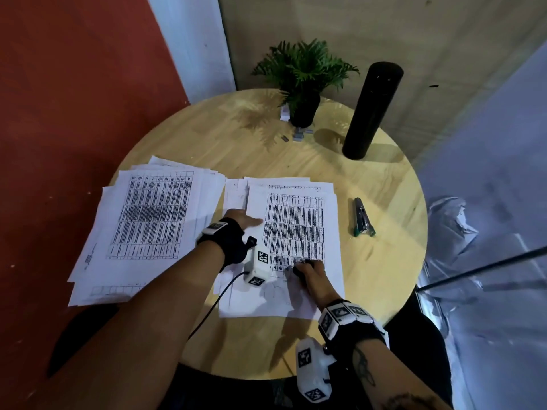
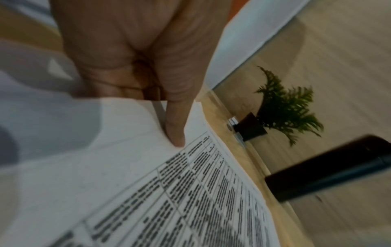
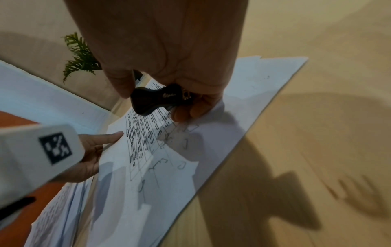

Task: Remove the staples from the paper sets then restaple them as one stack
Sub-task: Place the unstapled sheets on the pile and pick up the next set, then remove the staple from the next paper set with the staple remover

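Two piles of printed sheets lie on the round wooden table: a loose left pile and a right stack. My left hand holds the right stack's left edge, with the thumb flat on top and the fingers hidden under the top sheets. My right hand grips a black staple remover, its tip down on the lower part of the top page. Several bent loose staples lie on that page. A green-and-silver stapler lies to the right of the stack, untouched.
At the back of the table stand a potted fern and a tall black cylinder. A small white box and staple strips sit by the pot. The left pile overhangs the table's left edge. Crumpled plastic lies on the floor at right.
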Demonstrator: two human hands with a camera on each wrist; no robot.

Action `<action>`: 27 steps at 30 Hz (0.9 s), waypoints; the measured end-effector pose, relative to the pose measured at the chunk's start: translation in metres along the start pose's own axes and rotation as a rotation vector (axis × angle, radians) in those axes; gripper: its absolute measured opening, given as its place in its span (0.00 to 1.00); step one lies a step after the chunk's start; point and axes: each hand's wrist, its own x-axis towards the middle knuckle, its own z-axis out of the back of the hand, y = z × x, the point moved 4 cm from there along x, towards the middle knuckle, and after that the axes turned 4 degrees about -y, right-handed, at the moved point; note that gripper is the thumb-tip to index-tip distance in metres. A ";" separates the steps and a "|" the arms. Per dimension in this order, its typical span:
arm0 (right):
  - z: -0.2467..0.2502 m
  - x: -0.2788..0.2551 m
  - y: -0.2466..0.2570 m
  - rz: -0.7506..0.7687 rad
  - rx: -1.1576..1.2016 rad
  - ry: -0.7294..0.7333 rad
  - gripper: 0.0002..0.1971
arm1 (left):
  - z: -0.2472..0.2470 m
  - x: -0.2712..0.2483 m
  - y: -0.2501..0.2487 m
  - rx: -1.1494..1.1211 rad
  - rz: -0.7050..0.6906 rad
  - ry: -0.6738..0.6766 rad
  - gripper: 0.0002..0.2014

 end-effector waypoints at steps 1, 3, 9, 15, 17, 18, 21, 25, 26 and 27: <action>0.000 -0.001 0.001 -0.003 0.006 0.003 0.07 | 0.000 0.005 0.003 0.015 -0.014 0.023 0.43; -0.001 0.000 0.001 -0.010 0.018 0.005 0.10 | 0.004 -0.016 -0.004 0.079 -0.055 0.045 0.37; 0.016 -0.020 0.022 0.007 0.159 0.013 0.15 | 0.016 -0.057 -0.016 -0.025 -0.319 -0.066 0.18; 0.056 -0.039 0.104 0.236 0.336 0.006 0.04 | 0.037 -0.098 -0.030 -0.253 -0.558 -0.080 0.17; 0.065 -0.045 0.130 0.295 0.379 0.046 0.08 | 0.042 -0.108 -0.031 -0.332 -0.571 -0.034 0.14; 0.069 -0.048 0.141 0.318 0.392 0.078 0.17 | 0.046 -0.115 -0.032 -0.354 -0.590 -0.002 0.11; 0.076 -0.060 0.160 0.359 0.397 0.207 0.41 | 0.052 -0.131 -0.036 -0.410 -0.640 0.059 0.19; 0.076 -0.075 0.172 0.422 0.389 0.295 0.36 | 0.061 -0.147 -0.039 -0.445 -0.682 0.040 0.15; 0.075 -0.079 0.174 0.441 0.381 0.299 0.36 | 0.063 -0.151 -0.040 -0.465 -0.687 0.033 0.19; 0.075 -0.084 0.176 0.464 0.372 0.302 0.35 | 0.064 -0.155 -0.040 -0.490 -0.692 0.031 0.21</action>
